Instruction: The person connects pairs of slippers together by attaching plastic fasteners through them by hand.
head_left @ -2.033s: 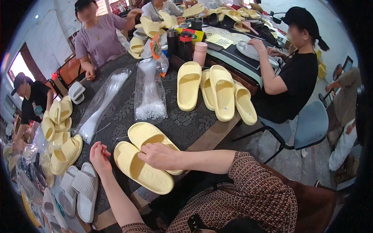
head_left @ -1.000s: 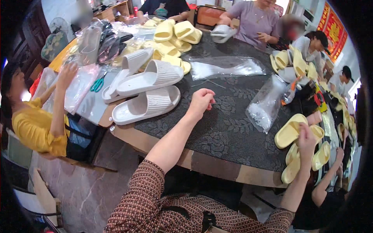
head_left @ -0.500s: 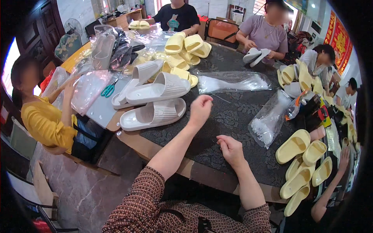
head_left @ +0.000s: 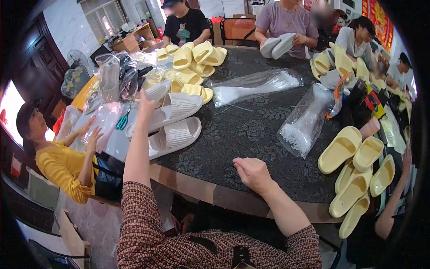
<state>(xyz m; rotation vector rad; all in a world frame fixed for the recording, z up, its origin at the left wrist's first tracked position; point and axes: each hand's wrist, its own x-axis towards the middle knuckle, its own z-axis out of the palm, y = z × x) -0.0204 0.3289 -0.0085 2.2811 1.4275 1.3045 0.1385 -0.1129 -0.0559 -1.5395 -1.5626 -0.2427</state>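
Your left hand [head_left: 146, 102], fingers apart, reaches the white ribbed foam slippers [head_left: 172, 110] on the dark patterned counter [head_left: 251, 130]; grip one sole squarely. Your right hand [head_left: 251, 172] rests loosely curled, empty.

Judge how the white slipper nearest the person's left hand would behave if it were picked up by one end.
The white slipper looks like thick moulded foam, so it is probably light for its size. Its chunky ribbed strap and sole suggest it would hold its shape, flexing only a little. Lying flat on its sole beside the left hand, it seems unlikely to roll or tip, and the matte surface should grip easily.
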